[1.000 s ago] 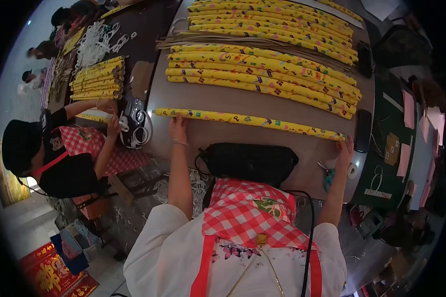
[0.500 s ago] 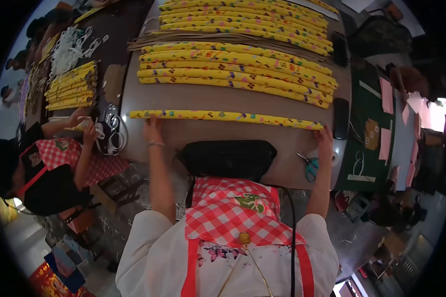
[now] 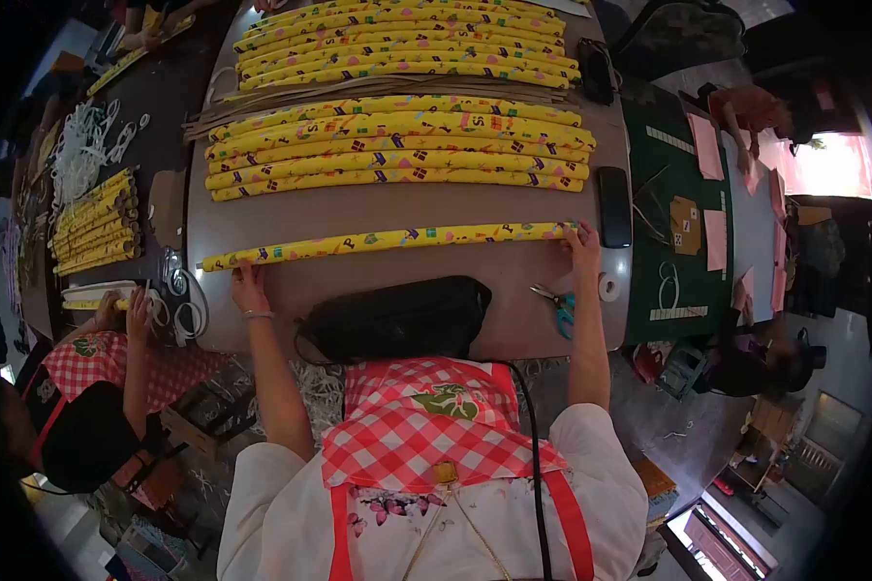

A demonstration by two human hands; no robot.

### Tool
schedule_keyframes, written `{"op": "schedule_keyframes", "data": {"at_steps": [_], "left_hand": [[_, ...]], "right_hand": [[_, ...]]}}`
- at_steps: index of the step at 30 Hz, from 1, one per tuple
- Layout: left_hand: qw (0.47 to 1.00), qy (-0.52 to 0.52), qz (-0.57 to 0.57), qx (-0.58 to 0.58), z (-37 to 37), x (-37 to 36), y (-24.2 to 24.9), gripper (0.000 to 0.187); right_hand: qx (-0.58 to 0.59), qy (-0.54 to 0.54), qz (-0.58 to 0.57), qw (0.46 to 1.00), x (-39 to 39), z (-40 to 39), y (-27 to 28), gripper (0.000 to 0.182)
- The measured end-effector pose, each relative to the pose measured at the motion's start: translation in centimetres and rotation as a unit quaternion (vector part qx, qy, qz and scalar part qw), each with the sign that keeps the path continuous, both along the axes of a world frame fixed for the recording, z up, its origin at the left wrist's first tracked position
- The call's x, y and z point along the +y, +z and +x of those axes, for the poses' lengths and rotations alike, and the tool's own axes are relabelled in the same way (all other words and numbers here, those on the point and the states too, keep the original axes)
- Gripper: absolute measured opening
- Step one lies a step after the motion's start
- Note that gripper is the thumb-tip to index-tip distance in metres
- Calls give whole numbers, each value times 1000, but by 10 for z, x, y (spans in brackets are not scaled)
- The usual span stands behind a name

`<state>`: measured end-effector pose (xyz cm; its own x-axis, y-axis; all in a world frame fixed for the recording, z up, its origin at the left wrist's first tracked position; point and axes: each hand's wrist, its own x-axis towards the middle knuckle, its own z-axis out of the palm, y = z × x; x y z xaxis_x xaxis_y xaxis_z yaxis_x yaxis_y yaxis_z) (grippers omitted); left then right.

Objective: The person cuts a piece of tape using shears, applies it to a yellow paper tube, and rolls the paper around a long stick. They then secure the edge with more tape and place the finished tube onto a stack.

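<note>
A roll of yellow patterned wrapping paper (image 3: 388, 240) lies crosswise in front of me on the table. My left hand (image 3: 249, 283) is closed on it near its left end, fingertips at its near edge. My right hand (image 3: 579, 244) pinches the other end, the fingers bent around the tip. Beyond it, several similar yellow rolls (image 3: 397, 157) lie side by side, with a farther row (image 3: 407, 48) behind them. Strips of brown paper (image 3: 378, 94) run between the two rows. Close to my right wrist are blue-handled scissors (image 3: 563, 315) and a small white tape roll (image 3: 608, 287).
A black bag (image 3: 397, 318) sits at the near table edge. A dark phone-like object (image 3: 614, 207) lies on the right. At the left table, a co-worker's hands (image 3: 126, 308) are beside white looped cord (image 3: 192, 308) and short yellow rolls (image 3: 97, 225). A green mat (image 3: 683, 257) is farther right.
My view has turned, shifting the table leftward. The paper roll's left end now sits lower in view than its right end, the reverse of before. Both hands stay at its ends.
</note>
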<state>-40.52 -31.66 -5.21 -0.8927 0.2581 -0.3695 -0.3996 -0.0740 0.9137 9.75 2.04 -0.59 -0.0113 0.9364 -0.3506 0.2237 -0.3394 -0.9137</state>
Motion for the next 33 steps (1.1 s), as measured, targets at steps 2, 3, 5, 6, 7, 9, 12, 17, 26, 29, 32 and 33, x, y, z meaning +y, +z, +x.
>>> {"op": "schedule_keyframes", "data": {"at_steps": [2, 3, 5, 6, 7, 9, 12, 17, 26, 29, 32, 33], "left_hand": [[1000, -6, 10, 7, -1, 0, -1, 36], [1000, -12, 19, 14, 0, 1, -1, 34], [1000, -15, 17, 14, 1, 1, 0, 34], [1000, -19, 13, 16, 1, 0, 1, 34], [1000, -20, 11, 15, 1, 0, 1, 34], [1000, -10, 0, 11, 0, 0, 0, 33], [1000, -13, 5, 15, -1, -2, -3, 35], [1000, -18, 1, 16, 0, -2, -3, 36], [999, -26, 15, 17, 0, -1, -1, 41], [999, -37, 6, 18, -2, -2, -1, 43], [999, -41, 4, 26, -5, -4, -6, 44], [999, -38, -8, 20, -6, -5, -6, 45]], "right_hand": [[-7, 15, 2, 1000, 3, 4, -7, 39], [-9, 16, 3, 1000, 2, 5, -7, 39], [41, 2, 5, 999, 0, 6, -8, 37], [40, 2, 5, 999, 0, 5, -5, 37], [46, -6, -4, 999, 0, 4, -2, 37], [53, -15, -12, 998, -1, 4, 0, 37], [100, -27, -15, 995, 1, 6, -2, 39], [21, 9, -14, 1000, 1, -1, 4, 39], [-62, 35, -23, 997, -2, -7, 11, 62], [-180, 84, 71, 977, -3, -10, -6, 72], [-69, 99, 21, 992, -4, -7, 3, 75], [-69, 93, 26, 993, -4, -2, -1, 75]]}}
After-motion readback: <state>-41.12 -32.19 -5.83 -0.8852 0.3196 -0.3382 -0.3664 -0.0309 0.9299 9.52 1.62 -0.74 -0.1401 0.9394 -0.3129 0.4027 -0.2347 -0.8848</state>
